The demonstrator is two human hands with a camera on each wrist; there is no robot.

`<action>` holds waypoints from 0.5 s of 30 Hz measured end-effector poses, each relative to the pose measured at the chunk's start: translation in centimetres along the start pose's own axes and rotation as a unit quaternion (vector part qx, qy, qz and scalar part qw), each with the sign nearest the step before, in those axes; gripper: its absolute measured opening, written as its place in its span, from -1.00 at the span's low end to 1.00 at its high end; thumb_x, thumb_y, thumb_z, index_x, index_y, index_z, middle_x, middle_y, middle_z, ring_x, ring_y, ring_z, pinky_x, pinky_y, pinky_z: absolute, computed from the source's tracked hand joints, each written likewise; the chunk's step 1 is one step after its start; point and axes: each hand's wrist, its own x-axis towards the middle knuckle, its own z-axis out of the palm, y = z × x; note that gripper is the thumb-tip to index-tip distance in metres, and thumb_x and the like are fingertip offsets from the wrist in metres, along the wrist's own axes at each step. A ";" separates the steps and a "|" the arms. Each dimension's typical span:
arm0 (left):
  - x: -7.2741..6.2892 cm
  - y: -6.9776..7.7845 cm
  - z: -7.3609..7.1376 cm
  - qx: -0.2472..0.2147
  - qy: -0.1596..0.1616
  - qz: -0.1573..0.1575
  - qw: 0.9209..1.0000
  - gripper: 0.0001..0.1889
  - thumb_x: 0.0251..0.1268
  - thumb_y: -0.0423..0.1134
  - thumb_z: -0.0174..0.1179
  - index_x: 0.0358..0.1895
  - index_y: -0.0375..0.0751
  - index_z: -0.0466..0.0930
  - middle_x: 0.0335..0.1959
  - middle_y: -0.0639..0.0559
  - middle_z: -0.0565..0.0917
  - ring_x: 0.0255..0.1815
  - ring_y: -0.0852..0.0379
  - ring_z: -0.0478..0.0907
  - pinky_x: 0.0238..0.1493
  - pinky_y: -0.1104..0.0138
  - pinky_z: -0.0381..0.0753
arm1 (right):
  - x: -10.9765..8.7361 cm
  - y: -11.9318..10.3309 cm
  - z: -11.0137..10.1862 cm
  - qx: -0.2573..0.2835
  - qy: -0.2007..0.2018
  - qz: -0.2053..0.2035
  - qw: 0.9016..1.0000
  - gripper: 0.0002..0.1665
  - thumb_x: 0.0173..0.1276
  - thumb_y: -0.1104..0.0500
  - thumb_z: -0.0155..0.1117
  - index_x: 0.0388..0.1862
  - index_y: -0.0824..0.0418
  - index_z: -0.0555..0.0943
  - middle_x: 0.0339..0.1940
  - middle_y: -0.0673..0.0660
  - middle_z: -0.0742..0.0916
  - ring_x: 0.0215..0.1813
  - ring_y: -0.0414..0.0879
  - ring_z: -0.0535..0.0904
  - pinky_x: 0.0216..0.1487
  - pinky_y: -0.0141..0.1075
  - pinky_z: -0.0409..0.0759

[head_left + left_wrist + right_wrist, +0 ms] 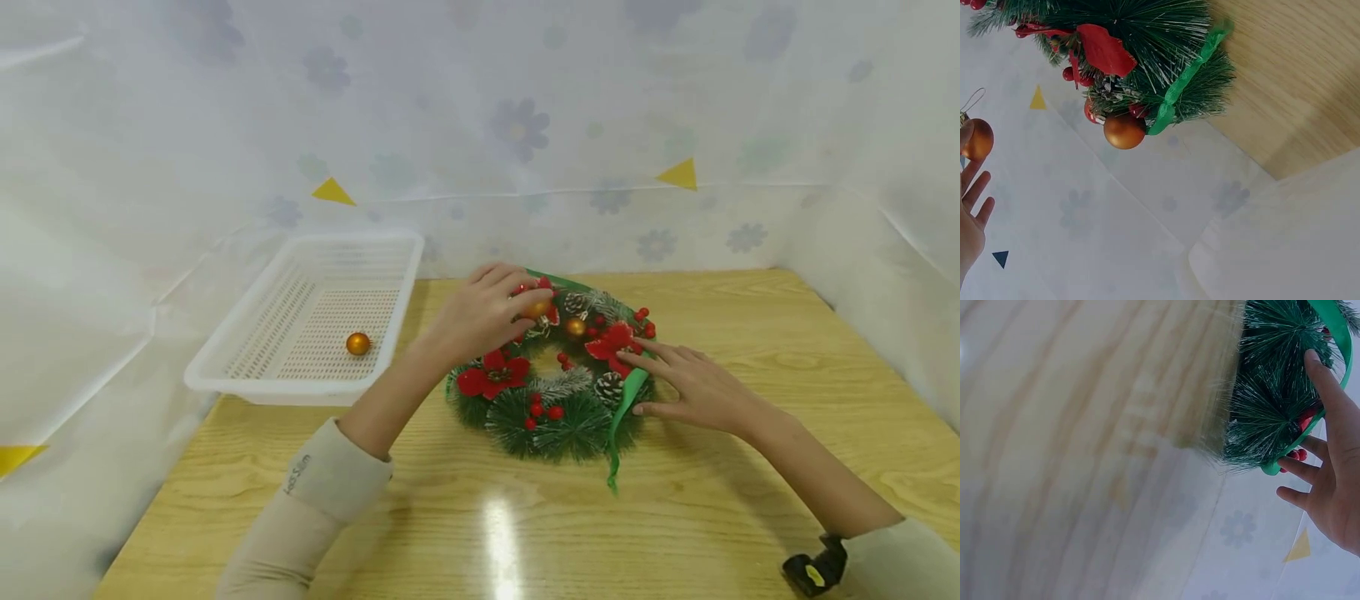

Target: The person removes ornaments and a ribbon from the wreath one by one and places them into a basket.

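A green wreath with red flowers, berries, pinecones and a green ribbon lies on the wooden table. Over its far left part, my left hand pinches a gold bauble between thumb and fingers. The left wrist view shows that held bauble with a thin wire loop on top. Another gold bauble sits among the wreath's branches. My right hand rests at the wreath's right edge, fingers extended beside a red flower and the ribbon. Part of the wreath is hidden behind the left hand.
To the left of the wreath stands a white perforated plastic basket, with one gold bauble inside. A pale flower-patterned sheet hangs behind the table and at its sides.
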 end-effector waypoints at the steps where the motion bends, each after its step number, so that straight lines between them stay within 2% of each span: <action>1: 0.0 -0.1 -0.2 0.001 0.002 -0.003 1.000 -0.60 0.10 -0.09 0.31 0.03 -0.10 0.59 -0.08 0.00 0.58 0.05 0.01 0.44 0.21 0.27 0.26 | 0.0 0.0 0.0 0.000 0.000 0.000 1.000 -0.13 0.15 -0.23 0.26 0.38 0.07 0.26 0.33 0.30 0.30 0.19 0.30 0.31 0.09 0.23 0.23; 5: -0.4 -1.0 -1.0 0.012 -0.004 -0.023 1.000 -0.60 0.11 -0.08 0.30 0.04 -0.09 0.58 -0.08 -0.02 0.57 0.04 0.00 0.43 0.19 0.25 0.29 | 0.0 0.0 -0.1 0.001 -0.003 0.003 1.000 -0.13 0.16 -0.23 0.25 0.38 0.09 0.27 0.33 0.30 0.30 0.20 0.31 0.30 0.08 0.25 0.24; 8: -1.3 -1.9 -1.6 0.017 -0.006 -0.041 0.999 -0.59 0.10 -0.09 0.32 0.03 -0.10 0.58 -0.08 -0.04 0.58 0.05 -0.01 0.43 0.18 0.23 0.30 | 0.0 0.1 -0.1 0.002 -0.002 0.002 1.000 -0.13 0.15 -0.22 0.26 0.37 0.09 0.27 0.33 0.31 0.30 0.20 0.32 0.29 0.08 0.25 0.24; 13: -3.8 -3.7 -2.3 0.021 -0.001 -0.073 0.997 -0.61 0.02 -0.15 0.38 -0.04 -0.15 0.61 -0.11 -0.06 0.59 0.02 -0.03 0.43 0.15 0.21 0.32 | 0.0 0.3 0.0 -0.001 0.004 -0.001 1.000 -0.13 0.15 -0.21 0.28 0.37 0.08 0.27 0.32 0.31 0.31 0.19 0.32 0.30 0.06 0.26 0.25; 15: -5.0 -4.5 -2.5 0.027 -0.010 -0.085 0.996 -0.61 0.00 -0.18 0.39 -0.04 -0.15 0.60 -0.13 -0.07 0.59 0.01 -0.04 0.43 0.15 0.20 0.33 | 0.0 0.3 0.0 0.000 0.004 -0.001 1.000 -0.13 0.14 -0.20 0.28 0.38 0.08 0.27 0.32 0.30 0.31 0.19 0.32 0.30 0.07 0.25 0.25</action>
